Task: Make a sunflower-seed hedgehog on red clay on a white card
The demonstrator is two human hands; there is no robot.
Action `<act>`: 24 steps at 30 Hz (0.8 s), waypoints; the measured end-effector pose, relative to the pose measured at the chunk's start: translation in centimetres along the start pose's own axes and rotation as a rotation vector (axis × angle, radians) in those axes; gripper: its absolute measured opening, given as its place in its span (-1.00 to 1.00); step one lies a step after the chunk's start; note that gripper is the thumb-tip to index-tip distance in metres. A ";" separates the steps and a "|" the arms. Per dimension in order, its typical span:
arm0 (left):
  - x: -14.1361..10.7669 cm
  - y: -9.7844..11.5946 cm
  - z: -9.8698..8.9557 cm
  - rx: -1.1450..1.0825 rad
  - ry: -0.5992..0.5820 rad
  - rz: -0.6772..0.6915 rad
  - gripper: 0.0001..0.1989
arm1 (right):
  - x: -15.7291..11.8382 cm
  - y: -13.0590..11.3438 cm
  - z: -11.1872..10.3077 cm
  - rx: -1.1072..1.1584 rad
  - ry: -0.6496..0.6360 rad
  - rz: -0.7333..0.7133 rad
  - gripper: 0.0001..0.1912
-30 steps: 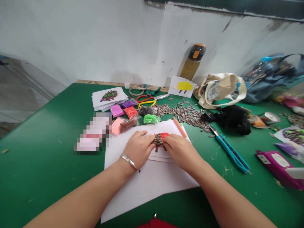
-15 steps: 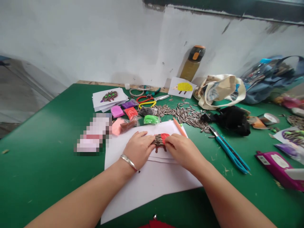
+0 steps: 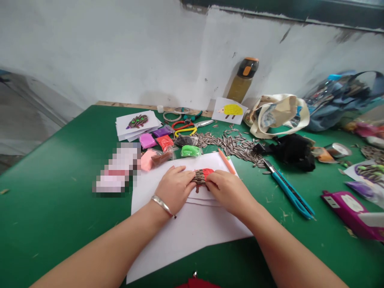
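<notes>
A small red clay figure (image 3: 207, 173) with striped seeds over its left part and brown legs lies on white paper (image 3: 180, 236). My left hand (image 3: 175, 188) rests on the paper with its fingers apart, thumb and fingertips touching the figure's left edge. At the figure's right side my right hand (image 3: 229, 190) has its fingers pressed together; whatever they hold, if anything, is hidden. An orange pencil-like stick (image 3: 226, 161) lies on the paper just behind my right hand.
Behind the paper are clay packets (image 3: 191, 151), scissors (image 3: 192, 129) and a pile of striped seeds (image 3: 240, 146). A blue cutter (image 3: 289, 190) lies to the right, near a purple case (image 3: 354, 214). A bottle (image 3: 243, 80) leans at the wall.
My right hand has shifted slightly left and down along the figure's right side, covering one brown leg. My left hand stays in place.
</notes>
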State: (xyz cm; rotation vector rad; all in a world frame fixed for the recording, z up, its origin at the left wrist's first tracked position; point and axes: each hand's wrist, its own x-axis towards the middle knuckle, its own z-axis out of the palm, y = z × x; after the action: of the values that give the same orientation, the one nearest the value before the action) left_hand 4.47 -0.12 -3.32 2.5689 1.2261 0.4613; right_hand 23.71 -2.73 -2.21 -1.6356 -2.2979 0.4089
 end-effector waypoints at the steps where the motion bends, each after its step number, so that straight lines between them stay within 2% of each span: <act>1: 0.0 0.0 0.0 -0.002 -0.007 0.000 -0.77 | 0.0 0.0 -0.1 0.004 -0.001 0.003 -0.76; 14: 0.0 0.1 0.0 0.002 -0.017 -0.029 -0.75 | 0.1 0.0 0.3 0.073 0.027 -0.052 -0.77; 24: 0.0 0.2 0.0 0.008 -0.023 -0.035 -0.74 | 0.1 0.1 0.6 0.043 0.007 -0.050 -0.78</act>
State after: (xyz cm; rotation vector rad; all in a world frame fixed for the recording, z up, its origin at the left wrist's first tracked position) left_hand 4.61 -0.21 -3.30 2.5477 1.2653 0.4194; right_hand 23.55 -2.65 -2.76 -1.5537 -2.3042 0.4372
